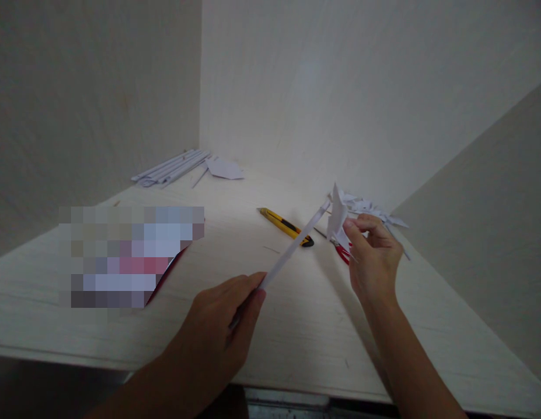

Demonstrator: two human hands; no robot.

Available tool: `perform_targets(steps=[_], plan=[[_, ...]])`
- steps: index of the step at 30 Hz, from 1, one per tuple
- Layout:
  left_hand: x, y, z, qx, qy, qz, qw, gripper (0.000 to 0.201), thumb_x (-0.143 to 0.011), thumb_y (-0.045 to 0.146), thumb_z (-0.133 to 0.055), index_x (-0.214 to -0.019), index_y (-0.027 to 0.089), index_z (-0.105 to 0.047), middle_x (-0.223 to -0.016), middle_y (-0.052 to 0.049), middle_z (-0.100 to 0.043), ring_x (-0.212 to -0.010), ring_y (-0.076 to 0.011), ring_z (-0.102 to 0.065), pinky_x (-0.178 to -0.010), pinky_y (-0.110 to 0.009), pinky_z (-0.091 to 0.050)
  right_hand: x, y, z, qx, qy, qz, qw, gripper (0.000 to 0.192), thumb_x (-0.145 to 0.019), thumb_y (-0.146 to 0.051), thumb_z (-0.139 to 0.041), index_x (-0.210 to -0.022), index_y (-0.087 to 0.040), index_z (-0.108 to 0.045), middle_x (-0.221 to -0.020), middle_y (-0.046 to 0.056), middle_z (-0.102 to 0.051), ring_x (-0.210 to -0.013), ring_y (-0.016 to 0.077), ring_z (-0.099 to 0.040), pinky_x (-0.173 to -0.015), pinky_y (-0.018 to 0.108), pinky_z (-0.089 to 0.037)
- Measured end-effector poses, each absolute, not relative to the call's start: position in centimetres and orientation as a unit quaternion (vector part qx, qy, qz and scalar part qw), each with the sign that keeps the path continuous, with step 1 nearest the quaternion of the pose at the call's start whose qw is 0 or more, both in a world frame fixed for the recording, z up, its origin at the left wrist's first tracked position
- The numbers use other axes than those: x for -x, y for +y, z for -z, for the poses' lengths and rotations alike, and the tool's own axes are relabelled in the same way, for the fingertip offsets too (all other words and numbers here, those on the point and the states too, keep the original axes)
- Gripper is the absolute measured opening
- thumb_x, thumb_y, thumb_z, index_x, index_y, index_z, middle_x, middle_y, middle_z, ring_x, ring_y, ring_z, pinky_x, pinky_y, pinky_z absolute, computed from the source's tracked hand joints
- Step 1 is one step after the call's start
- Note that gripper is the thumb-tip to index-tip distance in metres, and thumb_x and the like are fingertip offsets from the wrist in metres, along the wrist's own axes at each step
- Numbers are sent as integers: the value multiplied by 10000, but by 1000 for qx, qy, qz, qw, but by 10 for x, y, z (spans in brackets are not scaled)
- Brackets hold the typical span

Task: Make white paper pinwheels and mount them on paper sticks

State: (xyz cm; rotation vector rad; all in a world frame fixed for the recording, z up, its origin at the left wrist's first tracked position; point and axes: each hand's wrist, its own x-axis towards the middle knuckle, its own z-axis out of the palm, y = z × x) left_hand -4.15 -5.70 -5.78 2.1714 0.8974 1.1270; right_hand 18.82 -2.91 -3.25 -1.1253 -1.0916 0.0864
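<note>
A thin white rolled paper stick (296, 244) is slanting above the pale wooden tabletop (296, 326), its lower end being pinched in the closed left hand (222, 326). The right hand (372, 256) is gripping a folded white paper piece (337, 216) at the stick's upper tip. A yellow utility knife (284, 226) and red-handled scissors (342, 251) are lying just behind, beside white paper scraps (370, 208); more white rolled sticks (172, 167) are lying in the far corner.

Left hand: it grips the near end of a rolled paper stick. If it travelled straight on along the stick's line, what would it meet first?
Probably the folded paper piece at the stick's far tip, pinched by the right hand. The left hand looks to pass above the yellow utility knife, though depth is unclear.
</note>
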Motion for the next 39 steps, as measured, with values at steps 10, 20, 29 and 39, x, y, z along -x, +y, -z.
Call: perform_targets(steps=[10, 20, 29, 39], plan=[[42, -57, 57, -805, 332, -424, 249, 205, -836, 182, -428, -898, 142, -619, -469, 26, -525, -449, -97, -529, -424, -159, -419, -189, -27, 34, 521, -492, -22, 697, 138, -605, -320, -729, -652, -207, -665, -789, 0, -489, -692, 108, -447, -551, 241, -320], [42, -57, 56, -816, 301, -432, 238, 210, -824, 146, -440, -910, 159, -631, -712, -37, -659, -631, -114, -621, -583, -177, -497, -187, -27, 34, 550, -506, 10, 665, 135, -626, -321, -702, -661, -198, -658, -779, 11, -496, -764, 146, -470, -569, 264, -326], [41, -58, 60, -824, 293, -429, 226, 229, -828, 140, -432, -933, 165, -633, -726, -37, -665, -670, -127, -637, -623, -190, -517, -186, -27, 35, 554, -517, 23, 652, 141, -636, -328, -704, -663, -196, -661, -760, 6, -474, -730, 130, -453, -500, 236, -263], [39, -57, 59, -831, 291, -419, 222, 237, -834, 148, -420, -925, 174, -637, -734, -36, -669, -677, -125, -642, -649, -185, -525, -184, -28, 34, 577, -544, 104, 601, 123, -656, -331, -681, -673, -210, -669, -740, 1, -464, -786, 157, -468, -727, 351, -371]])
